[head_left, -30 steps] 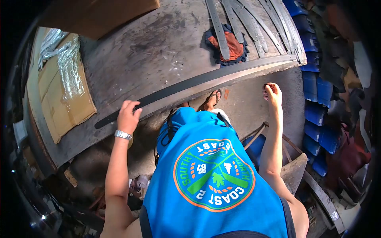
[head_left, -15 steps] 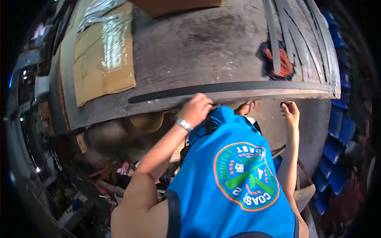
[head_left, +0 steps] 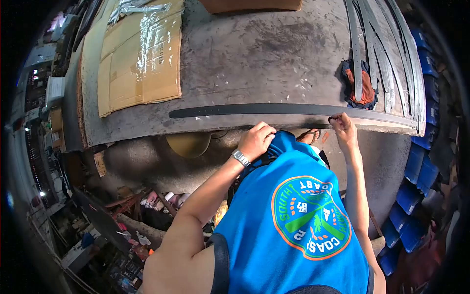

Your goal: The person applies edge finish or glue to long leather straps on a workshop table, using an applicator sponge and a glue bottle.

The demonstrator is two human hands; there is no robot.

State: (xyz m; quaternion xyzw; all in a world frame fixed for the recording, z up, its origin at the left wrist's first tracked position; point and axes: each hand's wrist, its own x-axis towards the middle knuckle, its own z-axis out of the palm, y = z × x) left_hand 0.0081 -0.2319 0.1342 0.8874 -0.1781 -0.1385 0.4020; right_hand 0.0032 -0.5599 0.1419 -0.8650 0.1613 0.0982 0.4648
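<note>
A long black strip like a belt strap point(head_left: 264, 109) lies flat along the near edge of the worktable point(head_left: 235, 73), its rounded end to the left. My left hand point(head_left: 254, 142), with a metal watch point(head_left: 240, 158) on the wrist, is closed just below the table edge, beside the blue shirt point(head_left: 254, 235). Whatever its curled fingers hold, if anything, is hidden. Over the edge, close to the strap's right half, my right hand point(head_left: 344, 128) pinches a small dark piece point(head_left: 332, 119) too small to name.
Flattened cardboard point(head_left: 139, 68) with shiny tape covers the table's left side. Several dark straps point(head_left: 377, 54) lie at the right, one over a red and navy cloth point(head_left: 361, 88). A cardboard box point(head_left: 252, 5) sits at the back. Blue bins point(head_left: 413, 193) stand right of the table.
My right hand has moved left and forward to the table edge by the strap. My left hand has drawn back slightly from the edge. The whole view has shifted a little.
</note>
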